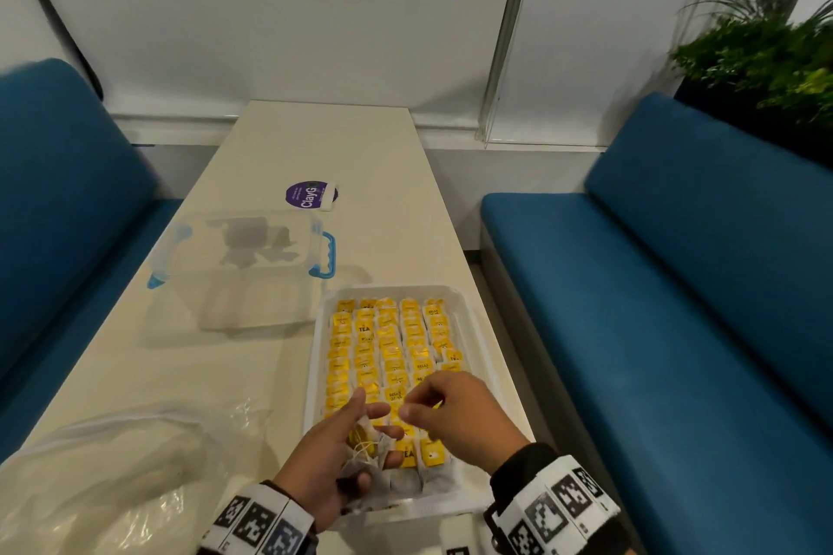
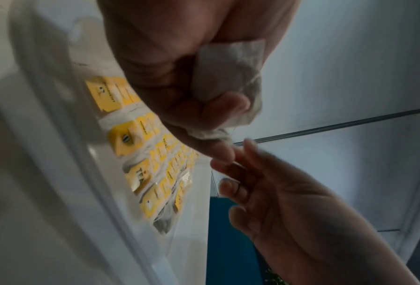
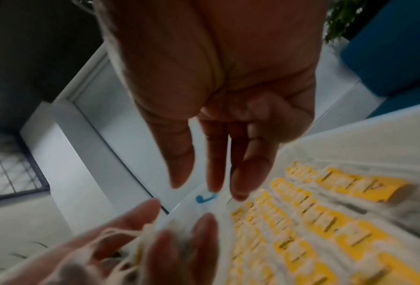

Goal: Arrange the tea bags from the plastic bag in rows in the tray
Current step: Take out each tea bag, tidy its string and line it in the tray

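"TEA", "RELAX" on tea bags point(image 1: 386, 351); "ClayG" sticker point(image 1: 311, 195).

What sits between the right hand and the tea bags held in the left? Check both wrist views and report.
Nothing visible. The right hand hovers open over the tray, fingertips just short of the tea bags bunched in the left hand. Only open air shows between them in the wrist views.

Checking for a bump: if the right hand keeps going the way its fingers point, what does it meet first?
Probably the left hand and the loose tea bags it holds; the right hand reaches toward them. Depth is unclear.
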Action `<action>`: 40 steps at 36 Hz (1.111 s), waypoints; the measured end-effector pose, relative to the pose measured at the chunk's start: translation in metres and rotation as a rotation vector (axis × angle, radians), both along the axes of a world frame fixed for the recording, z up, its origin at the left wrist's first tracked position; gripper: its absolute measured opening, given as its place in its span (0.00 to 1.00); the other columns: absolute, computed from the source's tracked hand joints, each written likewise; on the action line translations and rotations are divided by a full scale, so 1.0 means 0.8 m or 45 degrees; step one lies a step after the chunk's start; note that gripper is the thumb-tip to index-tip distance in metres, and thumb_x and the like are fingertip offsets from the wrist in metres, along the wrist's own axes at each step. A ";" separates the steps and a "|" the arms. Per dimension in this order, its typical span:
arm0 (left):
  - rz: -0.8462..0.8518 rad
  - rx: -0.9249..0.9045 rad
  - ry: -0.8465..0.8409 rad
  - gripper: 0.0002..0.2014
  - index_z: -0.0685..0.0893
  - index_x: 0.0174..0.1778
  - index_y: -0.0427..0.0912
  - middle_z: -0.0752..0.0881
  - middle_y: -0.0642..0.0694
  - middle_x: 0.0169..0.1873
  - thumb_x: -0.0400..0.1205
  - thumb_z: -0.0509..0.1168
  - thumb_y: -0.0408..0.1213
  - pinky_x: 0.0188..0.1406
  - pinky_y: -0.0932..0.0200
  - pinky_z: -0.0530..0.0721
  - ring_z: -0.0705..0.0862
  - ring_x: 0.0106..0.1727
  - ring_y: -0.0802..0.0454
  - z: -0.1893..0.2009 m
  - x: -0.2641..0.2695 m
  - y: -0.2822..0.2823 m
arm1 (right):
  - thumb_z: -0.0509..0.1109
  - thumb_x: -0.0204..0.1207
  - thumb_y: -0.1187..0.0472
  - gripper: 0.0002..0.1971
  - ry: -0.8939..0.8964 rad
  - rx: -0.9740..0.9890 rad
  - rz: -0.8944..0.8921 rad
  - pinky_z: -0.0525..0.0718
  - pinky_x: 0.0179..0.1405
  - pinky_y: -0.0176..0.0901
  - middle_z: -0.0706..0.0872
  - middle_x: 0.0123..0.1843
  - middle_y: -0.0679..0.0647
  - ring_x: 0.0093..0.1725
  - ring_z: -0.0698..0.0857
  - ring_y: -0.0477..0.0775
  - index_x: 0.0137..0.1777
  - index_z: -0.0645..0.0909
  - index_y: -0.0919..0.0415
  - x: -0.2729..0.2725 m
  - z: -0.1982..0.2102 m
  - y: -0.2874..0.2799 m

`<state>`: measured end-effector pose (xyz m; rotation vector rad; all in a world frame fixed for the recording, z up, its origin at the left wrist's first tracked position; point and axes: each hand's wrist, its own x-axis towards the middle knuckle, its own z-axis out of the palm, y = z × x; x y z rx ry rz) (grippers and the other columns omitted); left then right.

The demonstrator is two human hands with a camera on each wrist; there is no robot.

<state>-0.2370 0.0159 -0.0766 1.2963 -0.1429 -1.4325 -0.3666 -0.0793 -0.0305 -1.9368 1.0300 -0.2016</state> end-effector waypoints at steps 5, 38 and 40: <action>-0.024 -0.004 -0.018 0.24 0.85 0.53 0.39 0.88 0.39 0.32 0.81 0.56 0.57 0.11 0.70 0.67 0.88 0.30 0.44 0.011 0.000 -0.003 | 0.76 0.71 0.55 0.06 -0.146 0.051 0.115 0.81 0.40 0.33 0.90 0.48 0.50 0.32 0.80 0.35 0.39 0.81 0.48 0.017 0.006 0.013; -0.149 -0.064 -0.444 0.05 0.84 0.42 0.37 0.84 0.47 0.26 0.75 0.71 0.34 0.18 0.68 0.67 0.82 0.23 0.56 0.016 0.022 -0.006 | 0.68 0.78 0.64 0.04 -0.447 0.166 -0.180 0.75 0.29 0.32 0.80 0.33 0.54 0.29 0.75 0.47 0.42 0.78 0.59 0.044 -0.017 -0.007; -0.142 -0.064 -0.476 0.05 0.83 0.41 0.35 0.82 0.48 0.21 0.74 0.72 0.32 0.17 0.68 0.68 0.82 0.22 0.56 0.014 0.021 -0.008 | 0.69 0.77 0.65 0.05 -0.457 0.132 -0.170 0.77 0.32 0.31 0.80 0.34 0.51 0.30 0.75 0.43 0.40 0.79 0.58 0.042 -0.015 -0.007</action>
